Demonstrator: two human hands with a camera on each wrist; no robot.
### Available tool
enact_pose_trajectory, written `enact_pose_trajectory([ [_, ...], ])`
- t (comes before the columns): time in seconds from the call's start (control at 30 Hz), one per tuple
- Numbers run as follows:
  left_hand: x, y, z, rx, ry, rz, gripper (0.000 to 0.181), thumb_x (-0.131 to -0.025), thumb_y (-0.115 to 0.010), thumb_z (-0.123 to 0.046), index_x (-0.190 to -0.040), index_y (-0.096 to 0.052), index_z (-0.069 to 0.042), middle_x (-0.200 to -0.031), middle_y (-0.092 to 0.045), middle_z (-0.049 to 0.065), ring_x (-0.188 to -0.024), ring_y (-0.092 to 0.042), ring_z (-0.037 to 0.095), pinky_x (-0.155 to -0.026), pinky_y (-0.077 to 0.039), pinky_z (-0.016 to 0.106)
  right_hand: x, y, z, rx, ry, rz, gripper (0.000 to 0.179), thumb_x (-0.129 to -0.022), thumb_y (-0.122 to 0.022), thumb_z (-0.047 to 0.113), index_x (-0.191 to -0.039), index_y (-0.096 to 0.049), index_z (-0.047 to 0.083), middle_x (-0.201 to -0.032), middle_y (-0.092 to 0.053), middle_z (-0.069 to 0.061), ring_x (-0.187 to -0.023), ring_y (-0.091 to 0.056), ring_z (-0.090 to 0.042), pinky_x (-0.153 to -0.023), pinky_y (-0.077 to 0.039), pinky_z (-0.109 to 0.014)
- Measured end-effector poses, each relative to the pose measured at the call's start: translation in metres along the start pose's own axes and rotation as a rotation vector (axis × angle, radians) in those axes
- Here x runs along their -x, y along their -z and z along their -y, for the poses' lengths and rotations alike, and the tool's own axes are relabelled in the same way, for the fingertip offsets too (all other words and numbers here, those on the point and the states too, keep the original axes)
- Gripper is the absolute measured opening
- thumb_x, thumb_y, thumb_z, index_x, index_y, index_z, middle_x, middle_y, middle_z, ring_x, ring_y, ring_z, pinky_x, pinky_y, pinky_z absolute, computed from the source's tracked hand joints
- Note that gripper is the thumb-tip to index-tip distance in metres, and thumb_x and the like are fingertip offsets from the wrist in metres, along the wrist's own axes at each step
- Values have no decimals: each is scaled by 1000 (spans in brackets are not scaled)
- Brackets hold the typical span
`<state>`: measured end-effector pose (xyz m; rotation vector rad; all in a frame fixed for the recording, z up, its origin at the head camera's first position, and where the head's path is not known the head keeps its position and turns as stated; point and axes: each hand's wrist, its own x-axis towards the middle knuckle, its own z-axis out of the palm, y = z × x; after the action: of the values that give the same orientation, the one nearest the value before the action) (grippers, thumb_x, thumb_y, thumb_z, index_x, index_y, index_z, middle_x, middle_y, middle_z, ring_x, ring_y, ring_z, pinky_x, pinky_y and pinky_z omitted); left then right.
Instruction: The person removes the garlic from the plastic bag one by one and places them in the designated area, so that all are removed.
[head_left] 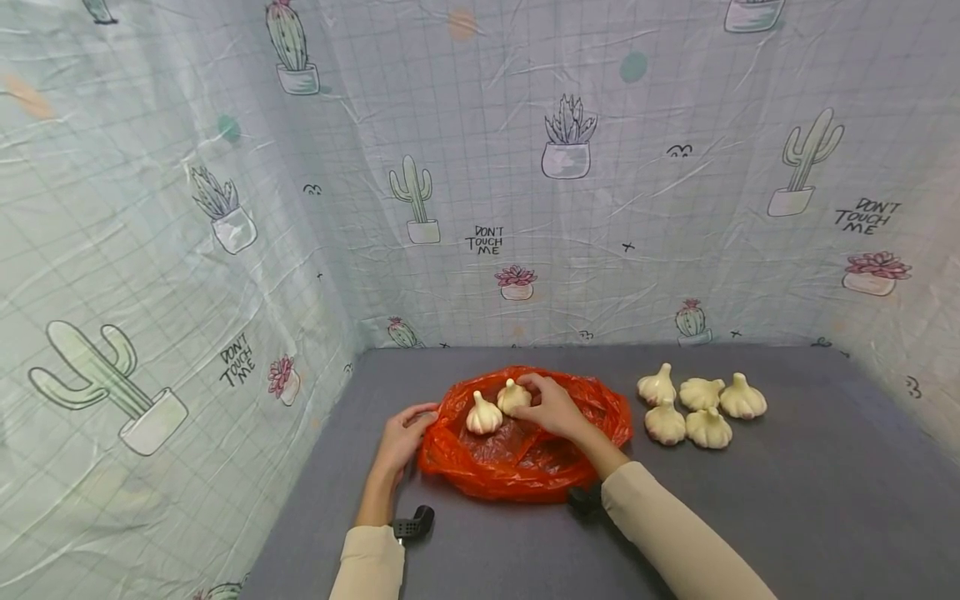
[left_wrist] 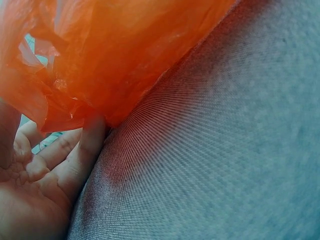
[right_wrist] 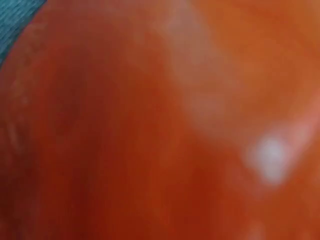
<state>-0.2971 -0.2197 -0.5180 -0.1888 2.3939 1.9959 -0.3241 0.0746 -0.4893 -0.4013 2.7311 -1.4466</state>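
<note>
A red plastic bag (head_left: 495,483) lies spread on the table with its mouth open upward. Two garlic bulbs sit inside it, and my right hand (head_left: 553,407) holds the right-hand garlic bulb (head_left: 512,398) between thumb and fingers. Just left of that is the other garlic bulb (head_left: 483,415), standing stem up. My left hand (head_left: 399,442) pinches the bag's left rim; in the left wrist view its lower fingers touch the bag's outer side (left_wrist: 125,55). Red plastic fills the right wrist view, hiding the right hand there.
Several more garlic bulbs (head_left: 707,427) stand grouped on the grey table (head_left: 787,500) to the right of the bag. A cloth printed with cacti (head_left: 570,158) hangs behind and at both sides. A black wrist device (head_left: 414,523) sits at my left wrist.
</note>
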Motion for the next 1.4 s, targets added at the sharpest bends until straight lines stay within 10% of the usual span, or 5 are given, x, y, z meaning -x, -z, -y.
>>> enact_pose_trajectory([
  [1.4,-2,0,2,2,0,-2,29,-98,-70,-28,-123,-73,-14,-108,-74,6,-88,-66,16,-77,-54,30,2,2,-5,41,-36,-38,49,-80,-89,26,-120,-62,18,-114,-70,-9,-100,-66,-24,-82,-54,-41],
])
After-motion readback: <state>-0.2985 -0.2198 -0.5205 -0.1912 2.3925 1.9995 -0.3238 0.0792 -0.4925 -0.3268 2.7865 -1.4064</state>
